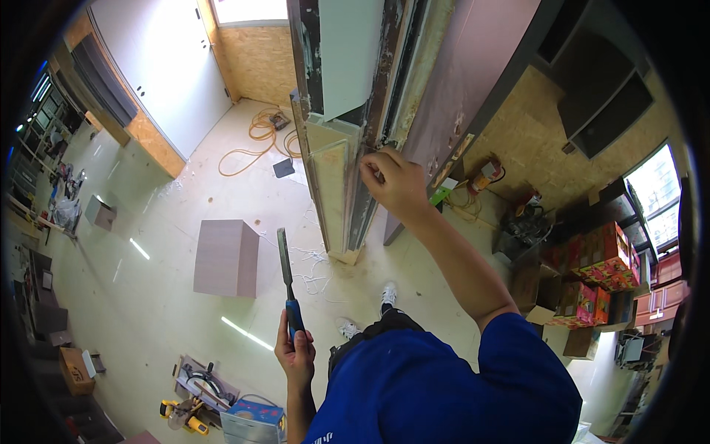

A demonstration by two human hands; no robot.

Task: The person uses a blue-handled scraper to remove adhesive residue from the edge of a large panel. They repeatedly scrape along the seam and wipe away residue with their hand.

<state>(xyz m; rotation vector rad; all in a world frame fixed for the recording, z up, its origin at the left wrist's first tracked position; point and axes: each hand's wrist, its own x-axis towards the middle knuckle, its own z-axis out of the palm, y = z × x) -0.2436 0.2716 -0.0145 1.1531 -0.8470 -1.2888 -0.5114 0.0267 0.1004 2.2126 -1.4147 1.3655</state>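
Observation:
In my left hand (296, 351) is a wood chisel (287, 275), its blue-and-black handle gripped and its long metal blade pointing up and away from me. My right hand (396, 181) is raised at the edge of a layered wall end (336, 185), where boards, dark strips and worn, patchy surfaces show. Its fingers are curled into a pinch close to a dark strip; what they hold, if anything, is too small to tell. Thin white strips (312, 259) lie on the floor below the wall end.
A grey-brown box (225, 257) stands on the floor at left. Orange hose (255, 152) lies coiled beyond. Near my left are a circular-saw-like tool (203, 385), a yellow power tool (181, 416) and a blue box (255, 420). Stacked cartons (603, 259) and a compressor-like machine (523, 228) stand at right.

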